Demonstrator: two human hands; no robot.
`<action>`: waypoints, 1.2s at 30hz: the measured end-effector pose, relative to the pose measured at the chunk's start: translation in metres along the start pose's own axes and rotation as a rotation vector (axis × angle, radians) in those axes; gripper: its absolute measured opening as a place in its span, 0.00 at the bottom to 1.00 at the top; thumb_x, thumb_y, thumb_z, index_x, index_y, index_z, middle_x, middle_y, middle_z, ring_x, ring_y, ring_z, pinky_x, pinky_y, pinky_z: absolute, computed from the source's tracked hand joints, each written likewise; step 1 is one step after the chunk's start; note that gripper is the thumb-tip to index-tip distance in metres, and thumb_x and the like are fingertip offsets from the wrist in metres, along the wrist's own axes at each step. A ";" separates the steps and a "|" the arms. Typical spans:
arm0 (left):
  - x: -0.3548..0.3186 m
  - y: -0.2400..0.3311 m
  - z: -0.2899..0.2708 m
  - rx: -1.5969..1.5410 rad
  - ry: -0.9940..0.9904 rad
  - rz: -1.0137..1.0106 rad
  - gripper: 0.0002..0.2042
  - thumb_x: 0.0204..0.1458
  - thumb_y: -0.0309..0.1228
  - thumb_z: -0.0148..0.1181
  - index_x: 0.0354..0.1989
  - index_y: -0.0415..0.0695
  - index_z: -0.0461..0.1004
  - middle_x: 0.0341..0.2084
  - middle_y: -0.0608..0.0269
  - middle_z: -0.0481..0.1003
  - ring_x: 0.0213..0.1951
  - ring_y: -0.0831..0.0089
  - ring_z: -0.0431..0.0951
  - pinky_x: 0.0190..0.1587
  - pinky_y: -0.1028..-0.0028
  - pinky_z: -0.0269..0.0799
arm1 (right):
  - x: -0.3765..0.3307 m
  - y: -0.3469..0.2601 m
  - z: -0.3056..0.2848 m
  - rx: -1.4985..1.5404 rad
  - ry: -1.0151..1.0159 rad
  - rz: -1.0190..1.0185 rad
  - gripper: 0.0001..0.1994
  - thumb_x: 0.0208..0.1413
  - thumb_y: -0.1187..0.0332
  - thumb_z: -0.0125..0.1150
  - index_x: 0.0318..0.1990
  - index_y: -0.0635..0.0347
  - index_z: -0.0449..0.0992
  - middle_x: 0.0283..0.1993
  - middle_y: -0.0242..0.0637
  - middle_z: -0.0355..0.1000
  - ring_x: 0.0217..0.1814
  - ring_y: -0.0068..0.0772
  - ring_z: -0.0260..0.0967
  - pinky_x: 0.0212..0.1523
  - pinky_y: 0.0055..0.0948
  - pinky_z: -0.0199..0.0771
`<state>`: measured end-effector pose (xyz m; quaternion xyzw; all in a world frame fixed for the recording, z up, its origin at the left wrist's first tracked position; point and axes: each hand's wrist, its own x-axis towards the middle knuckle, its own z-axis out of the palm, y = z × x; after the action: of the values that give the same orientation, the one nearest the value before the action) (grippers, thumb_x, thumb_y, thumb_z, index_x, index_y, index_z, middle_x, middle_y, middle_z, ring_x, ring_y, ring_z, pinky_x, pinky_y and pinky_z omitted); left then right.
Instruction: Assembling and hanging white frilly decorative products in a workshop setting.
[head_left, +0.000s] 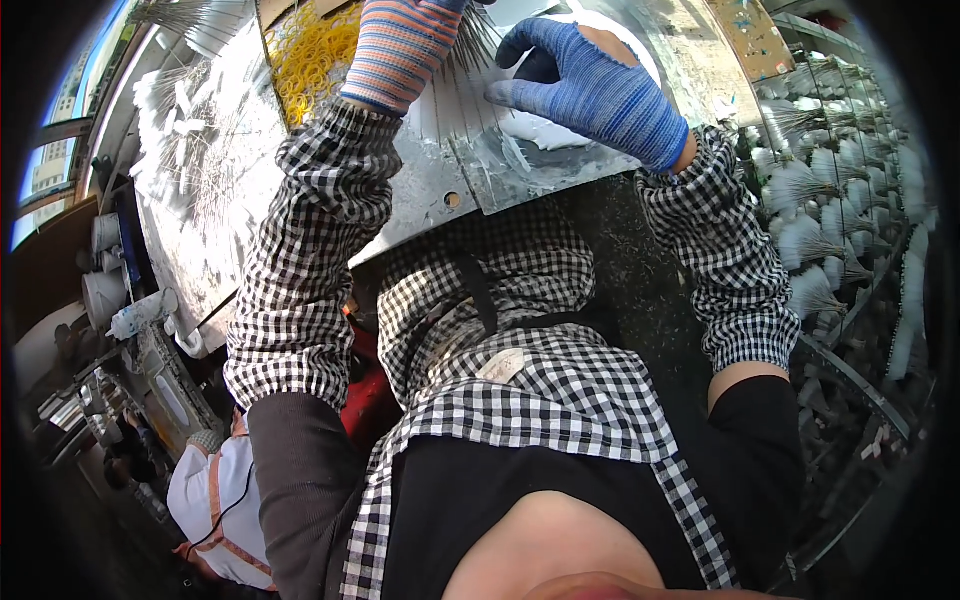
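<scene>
At the top edge, my left hand (408, 48) wears an orange-and-blue striped glove and is closed on a bundle of thin metal wires (478, 48). The wires fan out beside the hand toward the metal worktop (415, 205). The fingertips and the bundle's far end are partly cut off by the frame. Just to the right, my right hand (600, 95), in a blue glove with a hole on its back, has thumb and forefinger curved and apart, seemingly around nothing. White paste-like material (550, 132) lies under and behind this hand.
A box of yellow rubber bands (310, 62) stands left of my left hand. White-tipped wire bundles (185, 130) cover the left of the table. At right are racks crowded with white-tufted wire bundles (810, 240). A wooden board (752, 35) lies far right. Another person (215, 500) is at lower left.
</scene>
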<state>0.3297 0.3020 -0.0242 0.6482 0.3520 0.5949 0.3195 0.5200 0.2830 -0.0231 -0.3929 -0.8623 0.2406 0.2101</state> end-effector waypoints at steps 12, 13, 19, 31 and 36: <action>0.031 -0.015 0.024 0.240 0.052 -0.027 0.08 0.63 0.34 0.55 0.41 0.41 0.74 0.26 0.68 0.74 0.29 0.79 0.70 0.34 0.76 0.67 | 0.010 0.016 -0.010 0.091 0.200 0.093 0.25 0.52 0.53 0.72 0.47 0.67 0.74 0.34 0.44 0.78 0.36 0.36 0.77 0.40 0.33 0.77; 0.033 -0.019 0.025 0.241 0.054 -0.030 0.08 0.63 0.34 0.55 0.41 0.41 0.74 0.26 0.68 0.74 0.29 0.79 0.70 0.34 0.76 0.67 | 0.010 0.017 -0.008 0.092 0.197 0.093 0.25 0.52 0.53 0.72 0.47 0.67 0.74 0.34 0.44 0.78 0.36 0.36 0.77 0.40 0.33 0.77; 0.045 -0.033 0.042 0.145 0.167 0.201 0.06 0.63 0.29 0.55 0.44 0.41 0.73 0.27 0.67 0.74 0.29 0.79 0.69 0.34 0.75 0.68 | 0.014 0.018 -0.007 0.125 0.216 0.169 0.25 0.52 0.53 0.71 0.48 0.64 0.74 0.36 0.45 0.77 0.40 0.38 0.76 0.43 0.34 0.76; 0.069 -0.032 0.040 0.071 0.213 0.040 0.12 0.63 0.29 0.56 0.54 0.41 0.71 0.33 0.69 0.75 0.33 0.79 0.69 0.38 0.75 0.68 | 0.032 0.022 -0.004 0.208 0.254 0.086 0.26 0.48 0.57 0.73 0.50 0.65 0.76 0.42 0.43 0.78 0.45 0.36 0.76 0.48 0.33 0.76; 0.056 -0.025 0.040 0.020 0.003 0.142 0.17 0.57 0.26 0.62 0.55 0.40 0.70 0.38 0.67 0.74 0.38 0.77 0.71 0.45 0.74 0.70 | 0.038 0.052 0.001 0.379 0.162 0.143 0.21 0.52 0.61 0.70 0.48 0.66 0.77 0.41 0.41 0.79 0.45 0.31 0.76 0.49 0.29 0.74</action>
<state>0.3699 0.3629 -0.0178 0.6740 0.3115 0.6134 0.2694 0.5269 0.3420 -0.0479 -0.4248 -0.7517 0.3803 0.3313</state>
